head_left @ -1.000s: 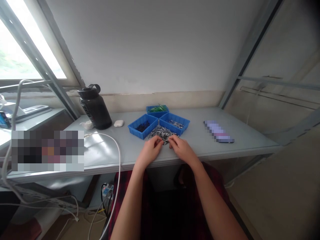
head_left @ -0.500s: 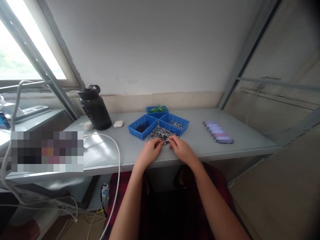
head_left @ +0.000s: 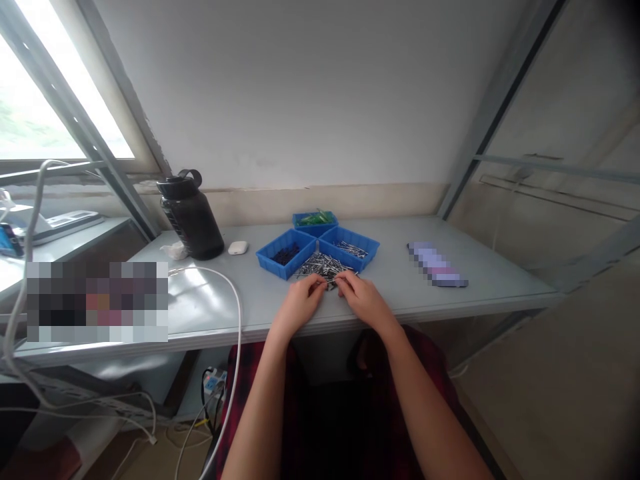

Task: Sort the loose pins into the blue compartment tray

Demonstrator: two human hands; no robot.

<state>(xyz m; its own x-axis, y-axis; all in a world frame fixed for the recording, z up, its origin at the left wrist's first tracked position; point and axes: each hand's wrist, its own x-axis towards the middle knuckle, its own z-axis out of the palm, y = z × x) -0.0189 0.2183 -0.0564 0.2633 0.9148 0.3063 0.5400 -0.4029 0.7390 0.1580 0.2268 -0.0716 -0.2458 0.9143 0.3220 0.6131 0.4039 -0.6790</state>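
Observation:
Between my left hand (head_left: 303, 297) and my right hand (head_left: 364, 297) lies a thin silver metal rod (head_left: 331, 281). Each hand pinches it near one end, close to the desk's front edge. Just beyond my fingertips spreads a heap of similar metal rods (head_left: 324, 264), partly covered by the hands. Three blue bins surround the heap. The left bin (head_left: 271, 267) contains small dark pieces (head_left: 286, 255); the right bin (head_left: 364, 237) has loose thin rods (head_left: 353, 249). Green see-through pieces (head_left: 315, 218) fill the back bin (head_left: 316, 231).
A large black bottle (head_left: 193, 223) and a white earbud case (head_left: 239, 248) stand to the left. A white cable (head_left: 238, 313) hangs over the desk's (head_left: 425, 307) front edge. At the right lies a phone (head_left: 436, 265), its screen blurred. A blurred patch covers the far left.
Both hands stay in nearly the same place, still pinching the rod. My right fingertips have shifted slightly left along it. The view has moved a little.

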